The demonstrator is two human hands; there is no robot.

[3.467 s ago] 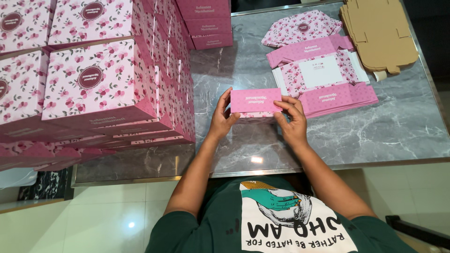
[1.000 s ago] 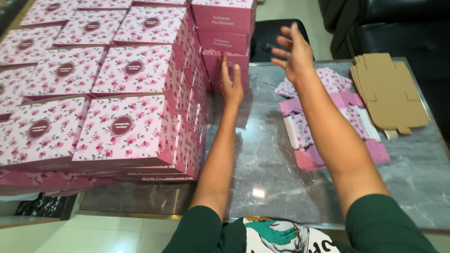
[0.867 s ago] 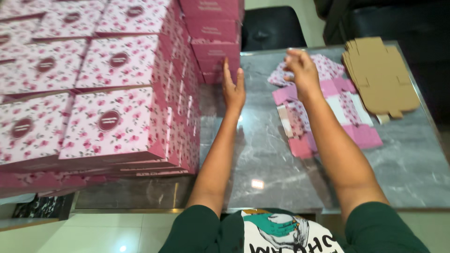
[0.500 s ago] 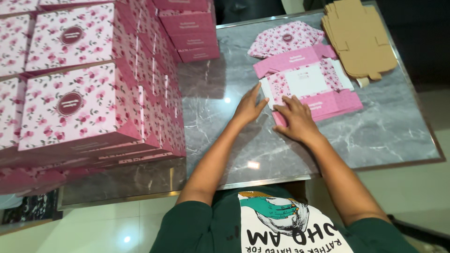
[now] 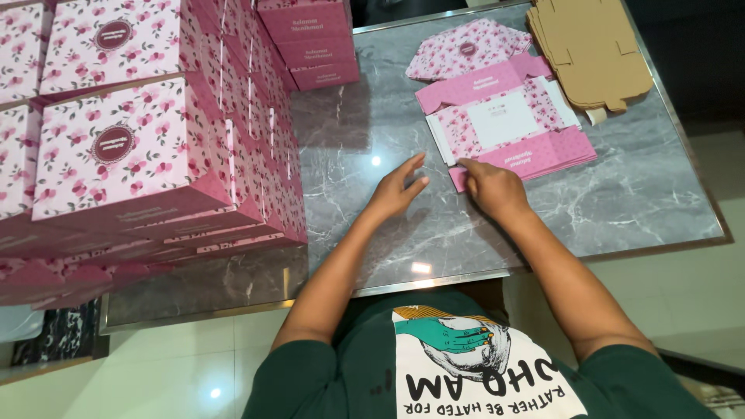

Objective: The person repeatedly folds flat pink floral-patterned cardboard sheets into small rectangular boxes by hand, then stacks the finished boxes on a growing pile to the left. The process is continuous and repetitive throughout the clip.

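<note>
**Many boxes folded, a stack of flats left**

We take the grey marble table [image 5: 644, 194] as our landmark and work down from the biggest thing on it. Along the table's left side stands the wall of folded pink floral boxes [image 5: 132, 147], piled several layers high and several rows deep; that is the finished share, and we judge it the larger part of the work. At the table's far edge, a shorter column of plain pink boxes [image 5: 310, 39] adds to that count.

On the table's far right corner lies a pile of brown cardboard blanks [image 5: 594, 50], flat and unfolded. Just nearer than these, in the table's right half, sits the stack of flat pink box blanks [image 5: 508, 116], printed side up; we cannot tell how many sheets it holds, as the stack reads thin from above.

Our right hand [image 5: 493, 186] rests on the near left corner of that flat stack, fingers curled onto the top sheet's edge, apparently pinching it. Our left hand [image 5: 396, 190] hovers open over bare table just left of the stack, fingers spread, holding nothing. The top blank is not yet lifted, so folding of it has not begun.
</note>
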